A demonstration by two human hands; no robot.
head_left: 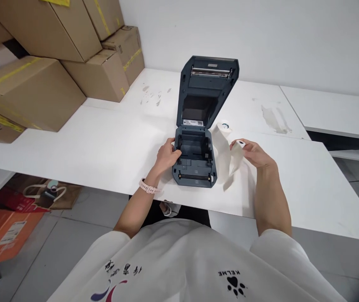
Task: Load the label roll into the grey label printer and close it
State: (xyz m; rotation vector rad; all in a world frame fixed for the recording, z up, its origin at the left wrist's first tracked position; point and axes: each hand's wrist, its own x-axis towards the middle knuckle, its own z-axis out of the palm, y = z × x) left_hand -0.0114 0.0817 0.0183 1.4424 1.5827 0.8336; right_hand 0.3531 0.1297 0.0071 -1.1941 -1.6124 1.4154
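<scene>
A person in a white KELME T-shirt (179, 256) stands at a white table (119, 153), a pink wristband (148, 187) behind the left fingers. Low and well to their left sits an orange box (12, 237). A black platen roller (195, 178) crosses the front of an opened label printer (195, 144), nearer the wearer than either hand's fingertips. The left hand (166, 156) clasps the printer's left side, thumb over the rim, the other fingers along the outer wall. To the right of the machine and apart from it, the right hand (256, 154) pinches a small paper roll (240, 144) between thumb and fingers, a pale strip (235, 161) hanging below the grip. Just beyond those fingertips, toward the printer, stands a larger label roll (224, 127) trailing paper; whether the two lengths join cannot be told. Past the left fingers, the printer's lid (209, 90) tilts upright. Farther off, left of both hands, taped cardboard boxes (95, 73) are stacked near a white wall (261, 37).
</scene>
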